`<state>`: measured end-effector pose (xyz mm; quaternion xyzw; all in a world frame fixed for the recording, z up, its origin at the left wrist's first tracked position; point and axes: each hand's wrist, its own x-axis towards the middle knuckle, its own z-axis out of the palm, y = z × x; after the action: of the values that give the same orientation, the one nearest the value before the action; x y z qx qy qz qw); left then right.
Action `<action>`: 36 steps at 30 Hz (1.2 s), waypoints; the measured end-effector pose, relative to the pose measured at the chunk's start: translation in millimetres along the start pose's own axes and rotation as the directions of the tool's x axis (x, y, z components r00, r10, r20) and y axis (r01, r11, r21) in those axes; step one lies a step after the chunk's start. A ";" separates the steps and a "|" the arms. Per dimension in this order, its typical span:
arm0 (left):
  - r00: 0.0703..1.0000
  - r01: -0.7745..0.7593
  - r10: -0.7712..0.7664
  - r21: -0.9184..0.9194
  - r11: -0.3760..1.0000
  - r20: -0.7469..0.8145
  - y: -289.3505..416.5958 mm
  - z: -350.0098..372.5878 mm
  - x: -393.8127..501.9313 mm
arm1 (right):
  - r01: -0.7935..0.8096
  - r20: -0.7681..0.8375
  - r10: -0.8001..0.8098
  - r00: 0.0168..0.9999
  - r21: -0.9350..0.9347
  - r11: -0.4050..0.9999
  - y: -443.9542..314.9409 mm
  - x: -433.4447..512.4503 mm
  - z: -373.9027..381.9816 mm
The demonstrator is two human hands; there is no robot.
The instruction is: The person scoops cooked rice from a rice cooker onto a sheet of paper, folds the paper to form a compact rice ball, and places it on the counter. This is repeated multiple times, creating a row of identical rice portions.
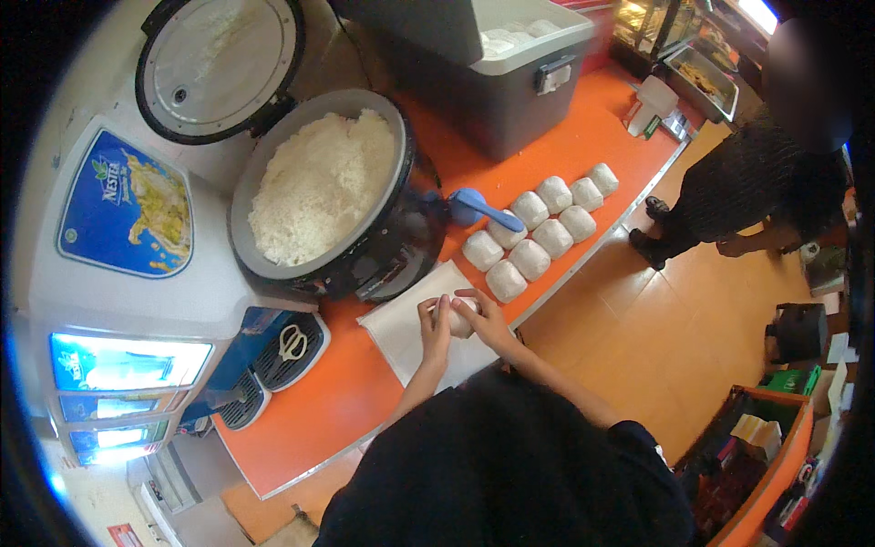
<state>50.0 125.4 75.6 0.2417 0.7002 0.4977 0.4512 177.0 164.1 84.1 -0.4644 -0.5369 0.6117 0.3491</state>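
Note:
My left hand (435, 328) and my right hand (487, 325) are closed together around a paper-wrapped rice portion (461, 325). They hold it over white wrapping paper (400, 328) on the orange counter. Beyond them, several rounded white wrapped portions (530, 260) stand in two rows. A blue rice scoop (487, 209) lies at the edge of these rows, its handle over one portion. To the upper left is a large rice cooker (372, 256), lid (219, 68) raised, heaped with cooked white rice (321, 191).
A dark grey cooler box (519, 102) at the back holds more wrapped portions (519, 35). On the left stands a Nestea drink dispenser (126, 198), with white-handled scissors (292, 342) on its drip tray. Another person (731, 171) stands past the counter's metal edge (581, 253). An orange bin (772, 451) is lower right.

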 end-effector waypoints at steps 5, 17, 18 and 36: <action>0.947 -0.308 0.275 0.237 0.921 0.165 13.1 8.1 -0.8 | -0.105 0.183 0.114 0.976 -0.062 0.993 -9.5 13.8 -32.1; 0.906 -0.204 0.230 -0.110 0.973 0.355 37.2 94.3 12.2 | -0.092 -0.314 0.227 0.922 0.392 0.915 -23.6 20.4 -227.8; 0.916 -0.188 0.218 -0.120 0.975 0.335 36.2 90.0 15.0 | -0.064 -0.424 0.244 0.872 0.395 0.916 -19.7 29.4 -252.7; 0.845 -0.348 0.534 0.793 0.500 0.034 -62.3 -61.2 -36.8 | -0.467 -0.723 -0.357 0.591 -0.668 0.579 -0.5 128.8 -289.0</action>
<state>21.0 43.0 39.0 0.5272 0.8021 0.2690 0.0803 407.6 379.5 61.9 -0.8102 -0.5171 0.0260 0.2747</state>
